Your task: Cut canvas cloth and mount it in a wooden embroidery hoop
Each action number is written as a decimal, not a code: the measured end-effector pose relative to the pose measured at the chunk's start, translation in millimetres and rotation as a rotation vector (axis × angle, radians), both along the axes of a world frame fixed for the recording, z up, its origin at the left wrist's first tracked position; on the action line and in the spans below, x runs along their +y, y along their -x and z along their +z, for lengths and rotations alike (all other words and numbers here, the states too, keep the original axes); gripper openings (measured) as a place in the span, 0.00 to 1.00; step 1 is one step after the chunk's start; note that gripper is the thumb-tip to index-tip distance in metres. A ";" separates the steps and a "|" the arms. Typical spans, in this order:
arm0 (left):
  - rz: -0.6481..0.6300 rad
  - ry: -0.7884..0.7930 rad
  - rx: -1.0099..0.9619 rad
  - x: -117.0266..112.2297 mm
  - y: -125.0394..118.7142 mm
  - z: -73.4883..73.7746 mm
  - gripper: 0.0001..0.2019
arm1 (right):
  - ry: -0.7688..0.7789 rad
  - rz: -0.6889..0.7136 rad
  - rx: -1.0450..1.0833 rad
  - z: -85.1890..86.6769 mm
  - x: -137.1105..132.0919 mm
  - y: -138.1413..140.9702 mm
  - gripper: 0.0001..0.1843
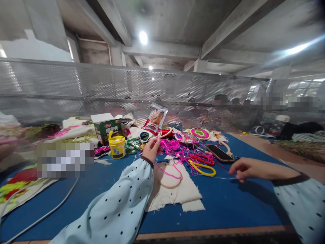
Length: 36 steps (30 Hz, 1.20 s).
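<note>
Landmark: the cream cloth [175,193] on the blue worktop [228,203].
Left hand [151,149]: raised over the cloth's far edge, fingers pinched shut on what looks like pink thread [175,149]; a needle cannot be made out.
Right hand [243,168]: right of the cloth, low over the worktop, fingertips closed on a thin strand running back toward the cloth.
Thread axis: left to right between both hands.
Nearer the cloth: left hand.
Scissors [203,167]: yellow-handled, at the cloth's right edge, between the hands.
Hidden: strand mostly too fine to trace.
</note>
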<state>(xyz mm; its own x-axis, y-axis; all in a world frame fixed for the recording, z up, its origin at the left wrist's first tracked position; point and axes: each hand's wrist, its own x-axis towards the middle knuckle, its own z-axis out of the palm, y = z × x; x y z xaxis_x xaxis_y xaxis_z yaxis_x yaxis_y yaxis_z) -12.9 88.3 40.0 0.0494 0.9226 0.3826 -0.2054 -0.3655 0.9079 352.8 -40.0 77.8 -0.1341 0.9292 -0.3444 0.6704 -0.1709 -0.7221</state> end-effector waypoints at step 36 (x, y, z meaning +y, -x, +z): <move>0.219 -0.941 1.262 -10.1 3.4 -13.5 0.16 | -0.265 -0.143 0.960 -45.5 91.9 165.8 0.08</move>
